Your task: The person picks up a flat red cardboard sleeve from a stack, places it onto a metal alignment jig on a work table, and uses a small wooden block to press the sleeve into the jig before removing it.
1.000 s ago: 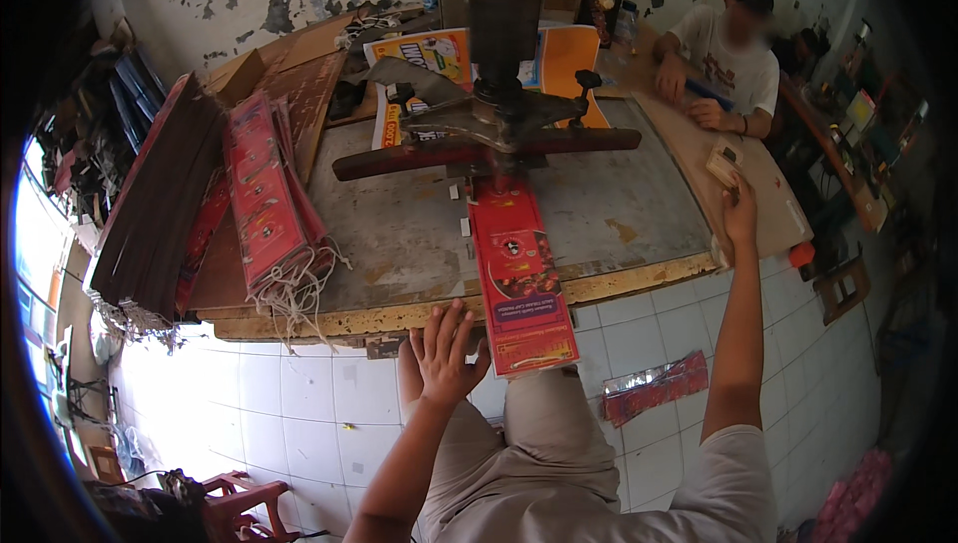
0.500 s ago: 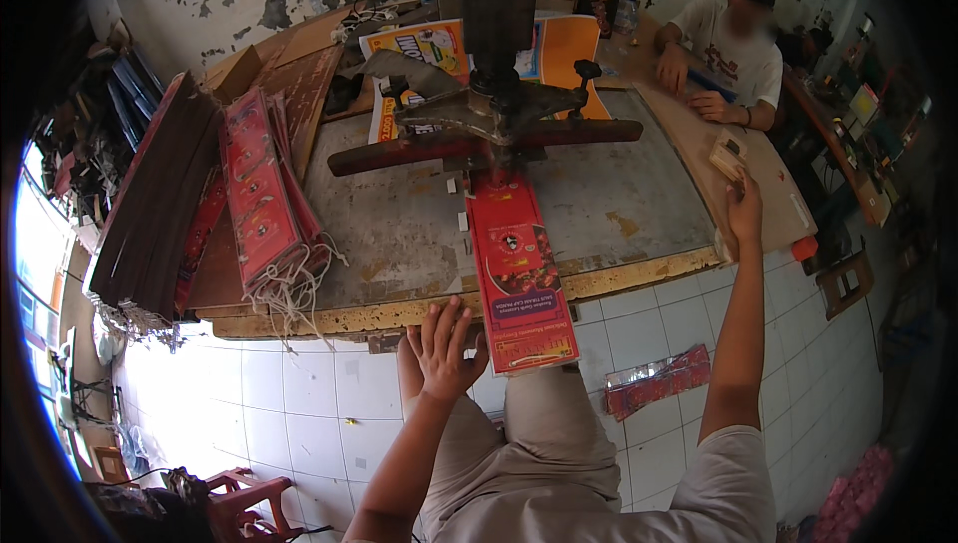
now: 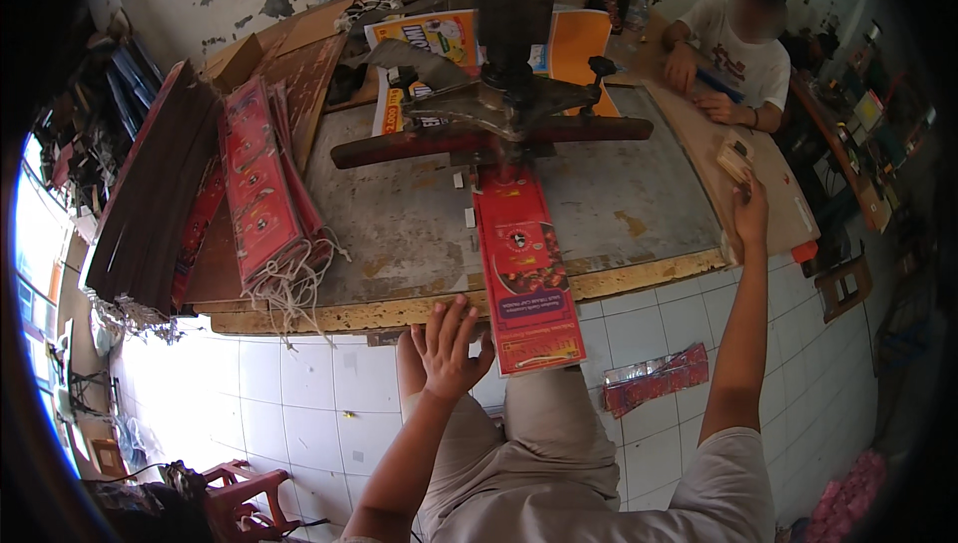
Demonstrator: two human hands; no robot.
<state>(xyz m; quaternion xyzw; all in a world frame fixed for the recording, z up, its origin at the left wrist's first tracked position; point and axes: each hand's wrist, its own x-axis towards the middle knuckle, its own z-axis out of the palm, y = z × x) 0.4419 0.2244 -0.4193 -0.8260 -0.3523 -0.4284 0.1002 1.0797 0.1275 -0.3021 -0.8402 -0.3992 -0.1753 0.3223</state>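
Observation:
A long red printed strip point(image 3: 519, 254), with a thin pale cord at its near end, lies under the press and overhangs the table's front edge above my lap. The dark metal press point(image 3: 504, 109) has wide arms, and its foot covers the strip's far end. Just left of the strip, my left hand point(image 3: 451, 351) rests at the table edge with fingers spread, holding nothing. Over on the right, my right hand point(image 3: 750, 209) reaches out, fingertips against the near end of a small beige block-shaped box point(image 3: 736, 154). Its fingers are stretched forward rather than wrapped round the box.
Red printed strips with loose white strings point(image 3: 261, 184) lie at left, beside a tall dark-edged stack point(image 3: 150, 184). Orange printed sheets point(image 3: 579, 44) lie behind the press. A co-worker point(image 3: 733, 54) sits at far right. A red stool point(image 3: 244, 498) and red strips point(image 3: 656, 378) are on the floor.
The view has shifted slightly. Both hands, the red strip and the press keep about the same places relative to each other.

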